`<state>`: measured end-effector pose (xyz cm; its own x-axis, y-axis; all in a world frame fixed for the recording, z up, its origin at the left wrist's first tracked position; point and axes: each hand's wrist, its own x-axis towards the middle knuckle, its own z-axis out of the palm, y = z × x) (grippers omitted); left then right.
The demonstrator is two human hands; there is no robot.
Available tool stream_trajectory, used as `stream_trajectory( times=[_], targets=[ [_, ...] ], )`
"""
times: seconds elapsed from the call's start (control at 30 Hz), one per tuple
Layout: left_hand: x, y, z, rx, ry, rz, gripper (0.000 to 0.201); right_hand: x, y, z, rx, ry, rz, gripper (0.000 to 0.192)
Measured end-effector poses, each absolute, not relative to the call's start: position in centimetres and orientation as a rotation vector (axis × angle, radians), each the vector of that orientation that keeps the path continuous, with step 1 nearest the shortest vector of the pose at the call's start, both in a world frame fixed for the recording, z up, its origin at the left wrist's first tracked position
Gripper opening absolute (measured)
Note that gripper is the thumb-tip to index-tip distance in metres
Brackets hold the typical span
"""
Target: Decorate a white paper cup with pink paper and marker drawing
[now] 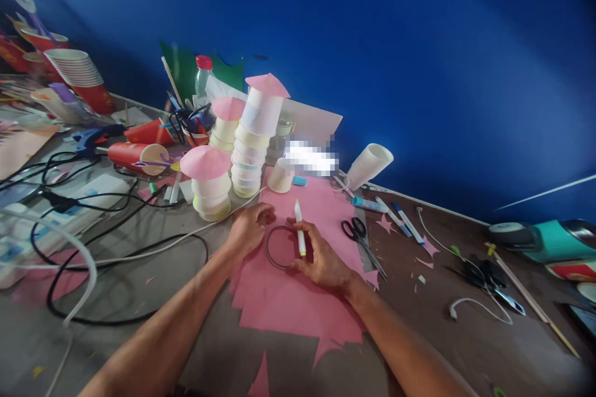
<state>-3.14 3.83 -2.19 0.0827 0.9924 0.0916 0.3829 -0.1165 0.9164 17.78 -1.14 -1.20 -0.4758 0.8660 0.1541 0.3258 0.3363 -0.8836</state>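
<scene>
My right hand [321, 257] is closed on a white marker [300, 229] with a yellow end, which stands out between the fingers. That hand's thumb and forefinger also touch a thin dark ring [269, 251] lying on pink paper sheets [298, 310]. Resting on the left side of the paper, my left hand [249, 226] has loosely bent fingers, a little apart, with nothing visible in them. A white paper cup [280, 177] stands upside down beyond it, beside a small blue cap [299, 181]. To the right lie black scissors [357, 237], partly on the paper.
Paper-cup towers with pink cone roofs [205, 162] stand at the back left. A stack of white cups [370, 164] leans by the blue wall. Black cables [139, 319] sprawl on the left. Markers [408, 223] and pink scraps lie to the right, near a teal device [554, 240].
</scene>
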Motion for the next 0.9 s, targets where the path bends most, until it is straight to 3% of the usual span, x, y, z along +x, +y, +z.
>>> stream_trajectory(
  times=[0.17, 0.9],
  targets=[
    [-3.06, 3.73, -1.94, 1.609, 1.412, 1.015, 0.027, 17.58, -1.11, -1.49, -1.05, -2.038, 1.053, 0.069],
    [-3.09, 3.77, -1.87, 1.624, 1.416, 1.031, 0.025, 17.7, -0.89, -1.2, -1.034, -2.061, 1.123, 0.064]
  ],
)
